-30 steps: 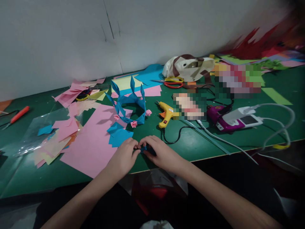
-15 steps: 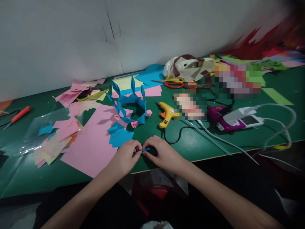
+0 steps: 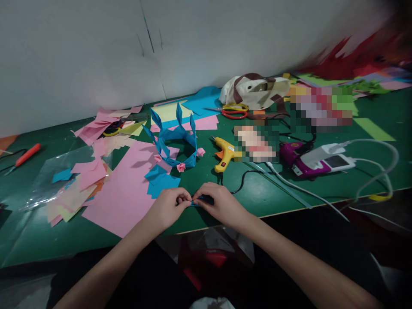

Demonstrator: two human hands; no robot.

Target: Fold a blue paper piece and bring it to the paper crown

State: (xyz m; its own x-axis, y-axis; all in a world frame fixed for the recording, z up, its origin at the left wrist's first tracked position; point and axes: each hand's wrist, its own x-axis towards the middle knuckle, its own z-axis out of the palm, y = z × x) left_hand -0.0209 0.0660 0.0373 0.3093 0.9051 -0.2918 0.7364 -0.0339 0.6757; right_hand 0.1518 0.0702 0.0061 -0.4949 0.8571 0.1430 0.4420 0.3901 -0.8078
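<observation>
Near the front edge of the green table, my left hand (image 3: 174, 206) and my right hand (image 3: 216, 199) meet, fingertips pinched on a small piece of blue paper (image 3: 195, 203). The fingers cover most of it, so its shape is hard to make out. Just beyond my left hand lie blue paper sheets (image 3: 162, 181). Behind them stands a blue folded-paper crown (image 3: 177, 146) with tall points and small pink paper flowers (image 3: 181, 167) along its lower edge. A yellow glue gun (image 3: 224, 152) rests on its side beyond my right hand.
A large pink sheet (image 3: 125, 189) and loose paper pieces (image 3: 86, 174) spread to the left. Red-and-yellow-handled scissors (image 3: 234, 112) lie by a white-and-brown bag (image 3: 257, 92). On the right, a purple-and-white power strip (image 3: 317, 161) trails cables. An orange-handled tool (image 3: 28, 154) is far left.
My fingers have shifted slightly on the blue paper, which now shows less between them. Everything else on the table stays in place.
</observation>
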